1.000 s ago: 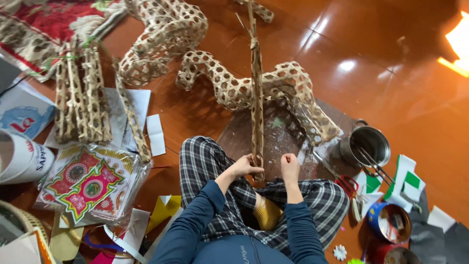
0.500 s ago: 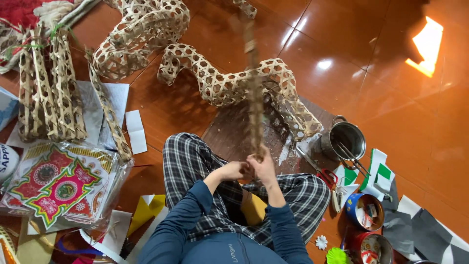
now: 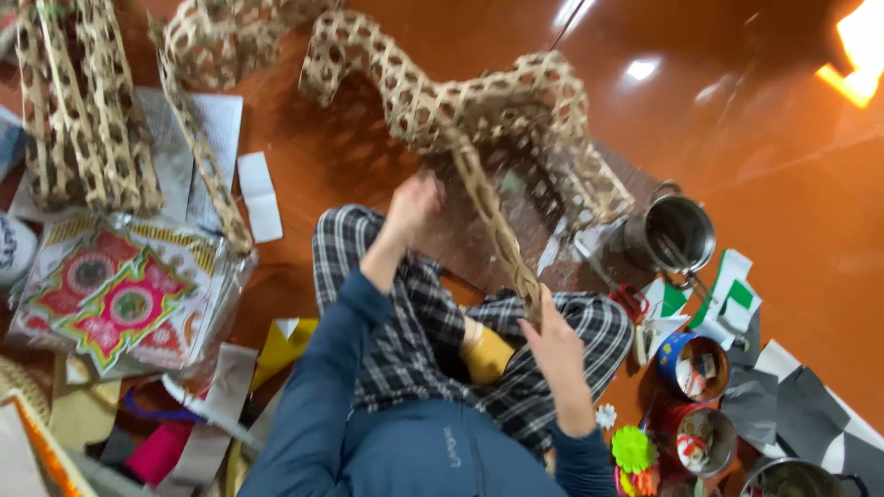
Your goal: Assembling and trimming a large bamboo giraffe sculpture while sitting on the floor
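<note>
I sit on a shiny orange-brown floor in plaid trousers and a blue top. My right hand (image 3: 558, 342) grips the near end of a long woven bamboo lattice strip (image 3: 488, 213), which slants up and left. My left hand (image 3: 414, 204) is raised beside the strip's upper part, close to where it meets a large curved bamboo lattice frame (image 3: 433, 97); blur hides whether its fingers hold the strip. A yellow piece (image 3: 486, 355) lies on my lap.
More bamboo lattice pieces (image 3: 78, 110) lie at the left with white paper sheets (image 3: 258, 195). Wrapped red-green-yellow patterned sheets (image 3: 115, 294) sit lower left. A metal pot (image 3: 680, 232), round tins (image 3: 691, 366), green and white paper (image 3: 727, 299) and grey sheets (image 3: 801, 405) are at the right.
The lattice strip has tipped from upright to slanting left. My left hand rose along it while my right hand stayed at its lower end. The camera view swung right.
</note>
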